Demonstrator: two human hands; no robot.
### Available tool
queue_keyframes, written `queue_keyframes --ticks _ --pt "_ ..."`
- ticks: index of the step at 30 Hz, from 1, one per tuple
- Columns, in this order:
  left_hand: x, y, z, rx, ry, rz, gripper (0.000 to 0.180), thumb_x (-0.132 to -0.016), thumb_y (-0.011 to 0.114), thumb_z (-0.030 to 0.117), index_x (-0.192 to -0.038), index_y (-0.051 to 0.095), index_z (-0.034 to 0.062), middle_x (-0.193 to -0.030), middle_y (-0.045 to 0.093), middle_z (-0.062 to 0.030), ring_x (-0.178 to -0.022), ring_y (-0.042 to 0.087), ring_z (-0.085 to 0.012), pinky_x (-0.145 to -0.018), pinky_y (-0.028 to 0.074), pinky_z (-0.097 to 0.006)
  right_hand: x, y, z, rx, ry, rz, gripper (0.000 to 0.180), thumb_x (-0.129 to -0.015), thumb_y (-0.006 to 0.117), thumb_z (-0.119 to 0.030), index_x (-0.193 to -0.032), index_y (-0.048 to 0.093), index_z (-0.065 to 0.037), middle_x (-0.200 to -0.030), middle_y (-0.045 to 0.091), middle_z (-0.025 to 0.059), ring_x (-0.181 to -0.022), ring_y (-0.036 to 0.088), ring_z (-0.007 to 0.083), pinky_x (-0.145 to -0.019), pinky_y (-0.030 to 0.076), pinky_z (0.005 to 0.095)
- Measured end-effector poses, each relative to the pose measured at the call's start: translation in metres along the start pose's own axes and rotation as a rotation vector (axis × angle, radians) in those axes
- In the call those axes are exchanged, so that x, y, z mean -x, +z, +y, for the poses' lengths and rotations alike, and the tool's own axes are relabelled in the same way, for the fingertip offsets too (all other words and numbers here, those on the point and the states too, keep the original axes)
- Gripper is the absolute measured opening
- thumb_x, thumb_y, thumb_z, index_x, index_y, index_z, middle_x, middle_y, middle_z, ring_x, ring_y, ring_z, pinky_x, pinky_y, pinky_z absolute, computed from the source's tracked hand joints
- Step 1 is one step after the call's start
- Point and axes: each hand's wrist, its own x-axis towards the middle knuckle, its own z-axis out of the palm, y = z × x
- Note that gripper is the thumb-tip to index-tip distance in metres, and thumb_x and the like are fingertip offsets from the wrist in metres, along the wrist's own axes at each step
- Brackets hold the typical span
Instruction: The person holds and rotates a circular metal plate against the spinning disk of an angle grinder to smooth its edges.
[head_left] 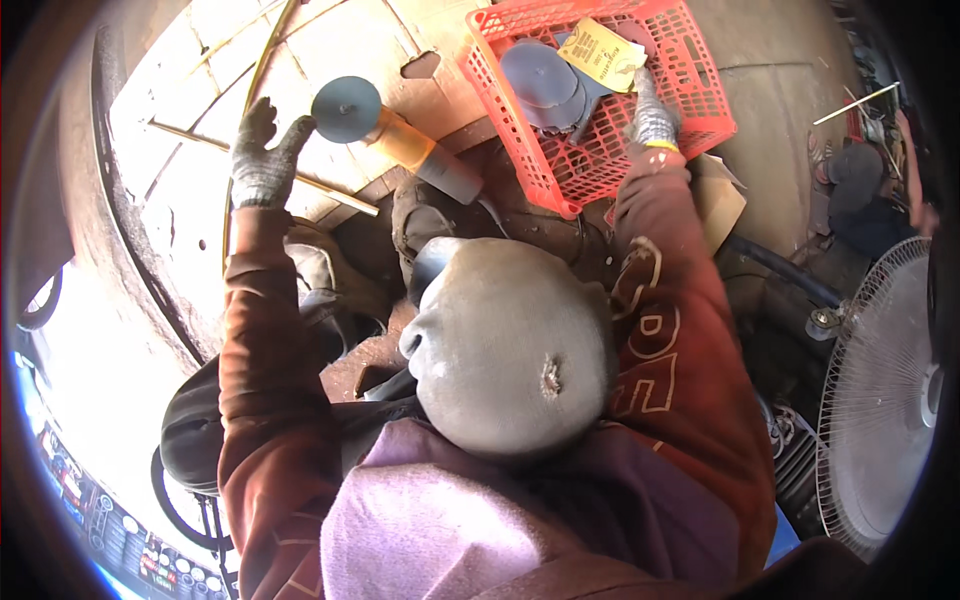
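My left hand (268,158), in a grey knit glove, is open with thumb and fingers apart. Its thumb is close to a dark round disc (346,108) fitted on an orange-and-grey handheld grinder (418,157); whether they touch I cannot tell. In a like glove, my right hand (654,112) reaches over the right side of a red plastic crate (520,165). Its fingers close on the edge of a yellow printed sheet (601,54). Beside the sheet, several grey-blue discs (542,78) lie in the crate. Between my forearms is a large smooth grey rounded thing (510,345) with a small rough mark.
Pale boards or tiles (190,100) and thin wooden strips lie around the grinder. A large fan (885,390) stands at the right, near a dark metal bar (785,268). A cardboard piece (718,200) is beside the crate. Purple cloth (430,510) covers the near side.
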Motion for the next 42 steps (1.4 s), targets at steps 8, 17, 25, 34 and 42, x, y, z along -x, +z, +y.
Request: queue_keyframes --ticks 8,17,25,34,42 --pt "0.018 -0.031 0.064 0.126 0.111 -0.068 0.065 -0.083 0.083 0.022 -0.135 0.056 -0.0049 -0.132 0.063 -0.0209 -0.123 0.06 -0.026 -0.105 0.048 -0.035 -0.093 0.028 0.008 0.314 -0.034 -0.152 0.057 -0.077 0.085 -0.037 -0.116 0.066 0.0 -0.102 0.069 0.0188 -0.069 0.069 0.0283 -0.056 0.061 0.0409" --pt "0.063 0.005 0.103 0.696 -0.114 -0.358 0.045 -0.1 0.06 0.031 -0.131 0.059 -0.0014 -0.119 0.068 -0.0141 -0.105 0.067 -0.0248 -0.085 0.059 -0.039 0.036 -0.026 -0.04 0.093 -1.017 -0.151 0.024 -0.093 0.071 -0.023 -0.102 0.072 -0.002 -0.081 0.069 0.0073 -0.068 0.065 0.0148 -0.054 0.053 0.0334" --pt "0.096 0.041 0.118 1.233 -0.449 -0.373 0.047 -0.098 0.063 0.037 -0.127 0.061 -0.0002 -0.115 0.068 -0.0161 -0.106 0.066 -0.027 -0.093 0.055 -0.039 0.216 -0.032 -0.006 0.415 -2.289 -0.291 0.031 -0.085 0.066 -0.035 -0.106 0.072 -0.013 -0.066 0.049 0.0016 -0.057 0.056 0.0195 -0.052 0.045 0.0348" --pt "0.1 -0.001 0.086 1.012 -0.266 -0.391 0.029 -0.092 0.067 0.014 -0.117 0.067 -0.0005 -0.109 0.07 -0.0102 -0.101 0.067 -0.0197 -0.09 0.054 -0.032 0.27 -0.012 0.016 -0.225 -1.147 -0.973 0.028 -0.091 0.067 -0.023 -0.11 0.063 -0.003 -0.087 0.064 0.0068 -0.073 0.058 0.0168 -0.066 0.05 0.0354" --pt "0.106 0.011 0.11 1.098 -0.459 -0.285 0.061 -0.089 0.075 0.03 -0.138 0.055 0.0006 -0.126 0.064 -0.0147 -0.106 0.065 -0.0231 -0.094 0.052 -0.034 0.285 0.002 0.012 -0.285 -0.438 -1.066 0.043 -0.096 0.068 -0.031 -0.129 0.063 -0.005 -0.11 0.07 0.0104 -0.101 0.065 0.0191 -0.092 0.051 0.0365"
